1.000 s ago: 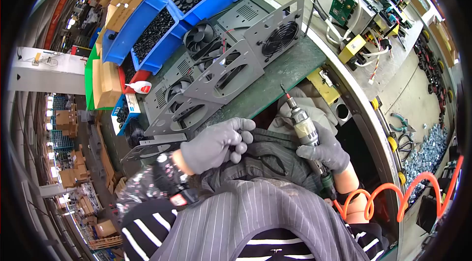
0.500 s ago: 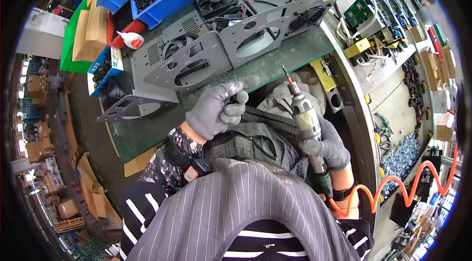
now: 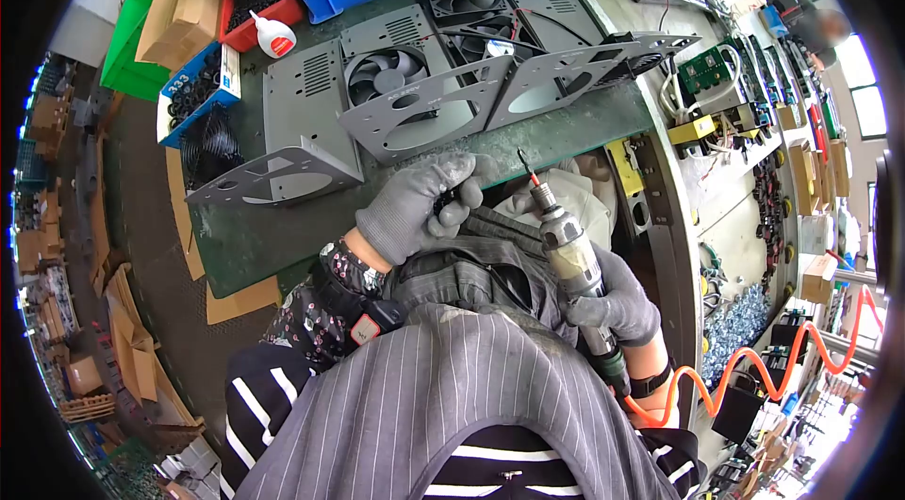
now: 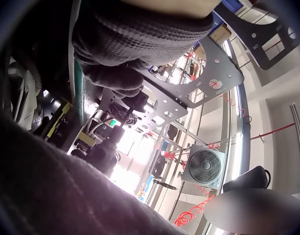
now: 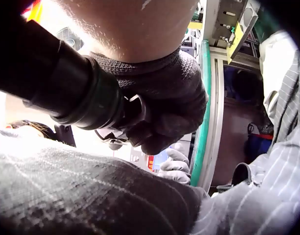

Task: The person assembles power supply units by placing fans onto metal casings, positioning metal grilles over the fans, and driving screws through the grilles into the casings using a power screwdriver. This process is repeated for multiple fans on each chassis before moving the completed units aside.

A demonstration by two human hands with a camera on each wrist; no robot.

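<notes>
A small dark part, probably a screw, is pinched in the curled fingers of the left hand [image 3: 415,208], just at the edge of the green desk [image 3: 255,236]. The pneumatic screwdriver [image 3: 566,250] is gripped by the right hand [image 3: 617,302], its bit pointing up toward those fingers. To load it well, the screw should be brought straight onto the bit tip while the tool is held quiet.
</notes>
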